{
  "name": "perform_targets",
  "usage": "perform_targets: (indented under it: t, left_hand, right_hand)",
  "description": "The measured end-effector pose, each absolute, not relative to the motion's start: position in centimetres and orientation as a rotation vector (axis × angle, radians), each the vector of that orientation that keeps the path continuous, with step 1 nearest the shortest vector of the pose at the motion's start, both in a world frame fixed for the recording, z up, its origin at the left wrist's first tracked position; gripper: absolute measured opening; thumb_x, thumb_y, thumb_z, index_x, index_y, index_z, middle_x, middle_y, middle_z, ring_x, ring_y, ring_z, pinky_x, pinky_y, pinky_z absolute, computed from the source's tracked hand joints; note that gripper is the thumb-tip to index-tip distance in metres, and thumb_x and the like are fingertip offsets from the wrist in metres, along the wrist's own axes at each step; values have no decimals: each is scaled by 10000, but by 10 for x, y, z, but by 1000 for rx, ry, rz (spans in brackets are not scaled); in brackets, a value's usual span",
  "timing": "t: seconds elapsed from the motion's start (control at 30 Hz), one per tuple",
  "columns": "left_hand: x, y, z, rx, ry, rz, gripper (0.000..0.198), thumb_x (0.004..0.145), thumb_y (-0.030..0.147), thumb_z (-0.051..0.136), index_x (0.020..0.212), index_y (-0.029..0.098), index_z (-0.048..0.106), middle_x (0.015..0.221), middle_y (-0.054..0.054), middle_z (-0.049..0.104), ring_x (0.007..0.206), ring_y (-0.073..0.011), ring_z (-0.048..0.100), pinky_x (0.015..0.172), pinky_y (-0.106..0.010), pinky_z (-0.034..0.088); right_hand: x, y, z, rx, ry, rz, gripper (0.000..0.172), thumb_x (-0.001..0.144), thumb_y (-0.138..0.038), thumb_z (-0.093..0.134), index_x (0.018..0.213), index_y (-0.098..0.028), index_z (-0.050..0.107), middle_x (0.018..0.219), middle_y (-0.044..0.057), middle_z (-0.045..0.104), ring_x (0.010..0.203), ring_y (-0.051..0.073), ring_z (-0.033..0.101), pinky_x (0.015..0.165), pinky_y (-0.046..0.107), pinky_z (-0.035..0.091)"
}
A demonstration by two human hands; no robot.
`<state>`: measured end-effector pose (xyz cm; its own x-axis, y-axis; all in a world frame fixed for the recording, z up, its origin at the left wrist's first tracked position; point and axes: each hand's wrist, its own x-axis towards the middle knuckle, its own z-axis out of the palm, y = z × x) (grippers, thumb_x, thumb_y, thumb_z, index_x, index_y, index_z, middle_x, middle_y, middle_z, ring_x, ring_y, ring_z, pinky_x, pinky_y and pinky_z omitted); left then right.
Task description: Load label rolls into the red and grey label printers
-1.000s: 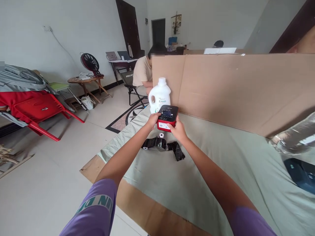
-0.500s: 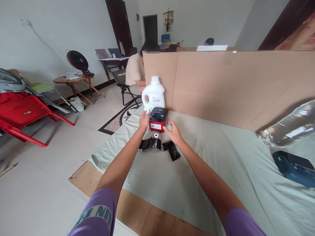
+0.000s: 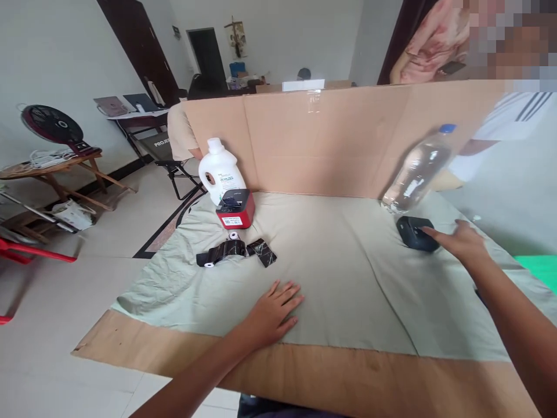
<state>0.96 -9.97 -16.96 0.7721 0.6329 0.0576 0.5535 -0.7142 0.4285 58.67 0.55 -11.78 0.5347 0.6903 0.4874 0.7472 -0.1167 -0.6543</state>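
Observation:
Palm down on the grey-green cloth, my left hand lies flat with its fingers spread, holding nothing. My right hand reaches to a dark blue-black boxy device at the right. One digit meets or nearly meets the device's right side, while the other fingers stretch out apart from it. Left of centre stands a red and black box-shaped device with a white label on its front. In front of it lie strips of black film with white roll cores, beside a black marbled piece.
A white detergent jug stands behind the red device. A large clear bottle with a blue cap leans against the cardboard wall. A bare wooden strip forms the near table edge. People are behind and at the right.
The view has swung right. Both hands have left the red and black device: my left hand now rests on the near cloth, and my right hand has moved to the dark device.

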Motion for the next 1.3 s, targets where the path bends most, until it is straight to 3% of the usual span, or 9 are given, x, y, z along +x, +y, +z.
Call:
perform_targets:
  t: [0.13,0.27,0.43,0.57,0.67,0.73,0.83,1.17,1.3]
  left_hand:
    - [11,-100,-162,2656,868,157,542,1037,408,360,1570,322,311,1661,-22,249,1549,-225,213,1274,-514,179]
    - [9,-107,-158,2722,882,111,558,1048,413,327,1591,312,245,1672,-21,213,1559,-210,168,1276,-491,167]
    - [8,-112,-160,2779,885,118,559,1054,423,309,1594,302,232,1670,-29,230,1560,-200,162,1278,-465,150]
    - [8,-111,-162,2817,875,147,558,1058,414,300,1595,279,235,1668,-45,239,1559,-207,168,1275,-458,147]
    - [8,-111,-165,2863,868,172,556,1058,410,307,1593,272,239,1663,-46,254,1553,-212,194,1267,-457,174]
    - [7,-111,-167,2886,870,171,558,1060,414,302,1593,263,238,1665,-44,249,1552,-217,201,1264,-461,181]
    - [6,-110,-171,2898,874,187,557,1064,424,280,1593,257,238,1667,-34,244,1553,-216,195,1266,-463,173]
    - [5,-113,-170,2804,845,252,537,1052,414,328,1563,249,321,1651,-57,288,1546,-246,219,1262,-499,170]
    - [10,-103,-158,2590,908,362,536,987,408,489,1502,269,438,1565,-65,456,1435,-273,439,1213,-482,314]
  right_hand:
    - [579,34,-127,-2074,-732,358,730,248,-401,929,868,-259,571,1320,388,532,1339,544,392,1037,664,242]
    - [559,32,-133,-2032,-665,383,710,256,-299,918,878,-242,579,1311,399,531,1336,564,393,1021,695,254]
    - [526,7,-122,-2010,-710,307,684,324,-327,915,919,-228,591,1239,361,583,1299,585,427,1000,754,258]
    - [452,-9,-110,-1938,-885,273,908,297,-410,943,1107,-184,601,1171,306,619,1228,553,501,1002,705,305]
    - [371,-21,-101,-2011,-1143,275,1091,421,-499,903,1376,-176,486,1224,245,599,1173,472,576,992,607,394]
    - [319,-29,-95,-2157,-1336,302,1122,581,-554,804,1518,-171,322,1263,236,572,1139,441,610,935,551,453]
    - [263,-38,-91,-2269,-1429,361,1130,696,-587,702,1593,-174,153,1274,229,560,1120,420,627,895,497,484]
    - [214,-49,-130,-2301,-1397,122,1079,745,-556,689,1587,-82,208,1214,286,559,1068,443,611,816,499,498]
    - [220,-54,-128,-2264,-1439,148,1113,780,-643,637,1609,-91,139,1203,300,586,1074,473,611,821,545,492]
